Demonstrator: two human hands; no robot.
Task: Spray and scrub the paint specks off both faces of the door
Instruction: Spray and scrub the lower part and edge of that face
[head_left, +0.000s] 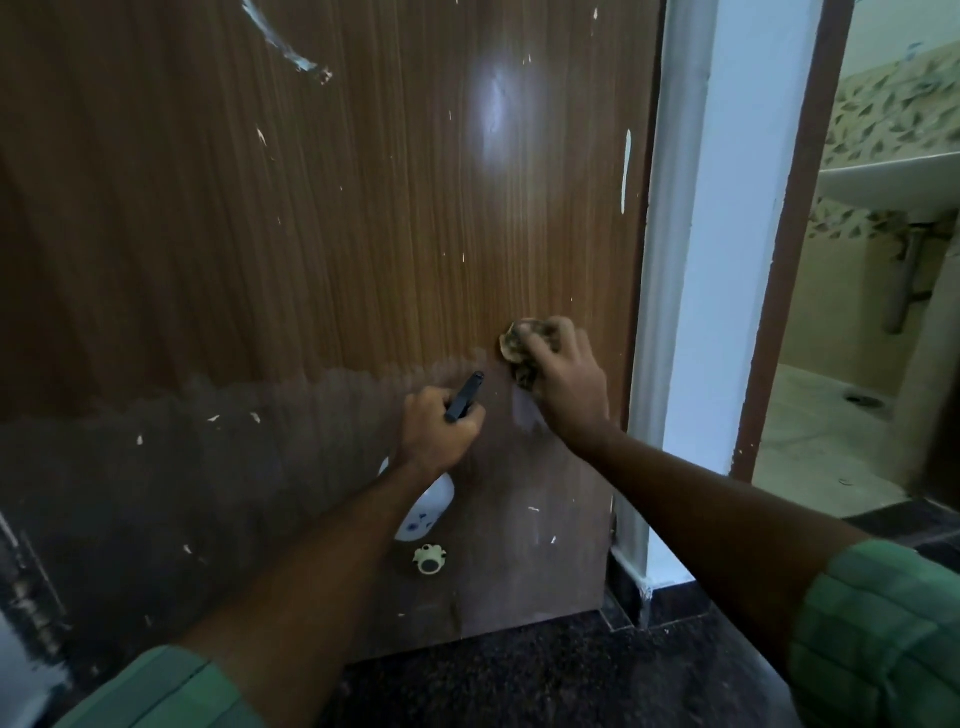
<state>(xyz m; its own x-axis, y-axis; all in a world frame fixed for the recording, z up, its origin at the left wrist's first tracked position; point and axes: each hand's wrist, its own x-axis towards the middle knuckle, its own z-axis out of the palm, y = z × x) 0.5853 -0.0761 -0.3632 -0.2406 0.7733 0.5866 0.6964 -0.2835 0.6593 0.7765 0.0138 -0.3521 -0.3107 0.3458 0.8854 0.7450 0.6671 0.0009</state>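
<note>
Your right hand (563, 382) presses a worn scrub pad (522, 348) flat against the door (311, 234) near its right edge, fingers curled over it, so pressure lands on the specks there. Just left of the pad, your left hand (439, 428) keeps a closed grip on the spray bottle (428, 506), its nozzle aimed at the door, probably ready to wet the next patch. Pale paint specks (626, 171) remain above the pad.
</note>
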